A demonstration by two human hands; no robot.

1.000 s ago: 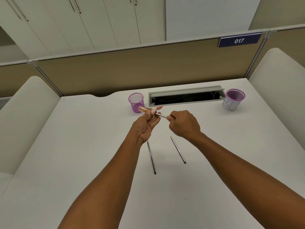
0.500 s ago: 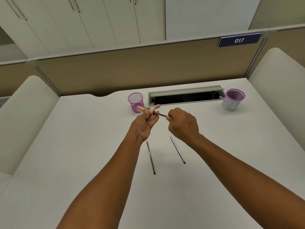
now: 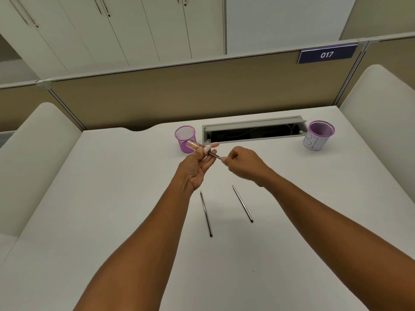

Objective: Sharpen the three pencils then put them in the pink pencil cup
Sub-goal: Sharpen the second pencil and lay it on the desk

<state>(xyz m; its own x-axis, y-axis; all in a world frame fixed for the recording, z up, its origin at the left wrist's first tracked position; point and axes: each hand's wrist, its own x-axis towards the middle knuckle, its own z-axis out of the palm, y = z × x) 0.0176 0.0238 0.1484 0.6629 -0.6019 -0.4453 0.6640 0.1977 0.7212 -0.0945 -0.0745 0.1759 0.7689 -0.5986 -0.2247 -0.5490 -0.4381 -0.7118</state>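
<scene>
My left hand (image 3: pixel 195 167) grips a small clear sharpener (image 3: pixel 197 146) with orange shavings inside and a pink collar. A dark pencil (image 3: pixel 215 155) sticks out of the sharpener to the right, and my right hand (image 3: pixel 243 163) pinches its free end. Both hands hover above the white desk (image 3: pixel 112 198). Two more dark pencils lie on the desk below the hands, one on the left (image 3: pixel 205 213) and one on the right (image 3: pixel 242 203), points facing away from me. The pink mesh pencil cup (image 3: pixel 183 136) stands just behind my left hand.
An open grey cable tray (image 3: pixel 253 131) is set into the desk's back edge. A second purple-rimmed cup with a white paper label (image 3: pixel 318 135) stands at the back right. Tan partitions close the back, and white rounded dividers flank both sides.
The hands have stayed in place; my right hand's fingers shifted slightly on the pencil, as in twisting it. The two pencils on the desk have not moved.
</scene>
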